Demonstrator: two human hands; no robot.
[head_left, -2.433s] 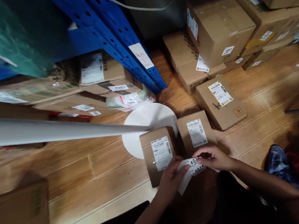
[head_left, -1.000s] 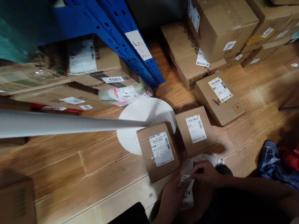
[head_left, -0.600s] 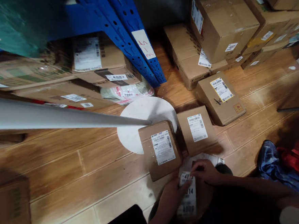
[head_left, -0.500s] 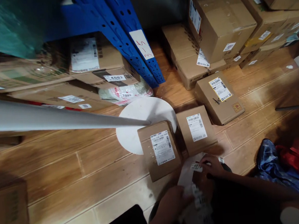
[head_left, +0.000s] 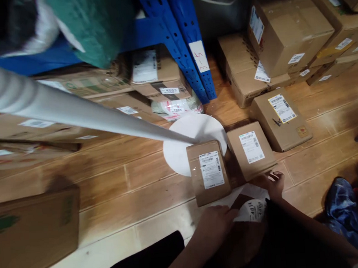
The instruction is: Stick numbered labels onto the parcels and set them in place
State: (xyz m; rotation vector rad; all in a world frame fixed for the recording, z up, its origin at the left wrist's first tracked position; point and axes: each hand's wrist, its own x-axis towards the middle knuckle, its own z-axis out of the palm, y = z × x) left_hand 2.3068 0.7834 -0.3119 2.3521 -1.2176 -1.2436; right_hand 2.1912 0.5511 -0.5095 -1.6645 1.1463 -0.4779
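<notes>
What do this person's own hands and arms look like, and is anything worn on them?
The left hand and right hand are ungloved, with no ring or watch that I can make out. The visible forearms are bare, without sleeves. Plain black clothing shows beneath them.

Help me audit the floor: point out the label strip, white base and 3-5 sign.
Label strip (head_left: 252, 211), head view: printed part.
White base (head_left: 177, 155), head view: bare left part.
3-5 sign (head_left: 198, 57), head view: middle.
</notes>
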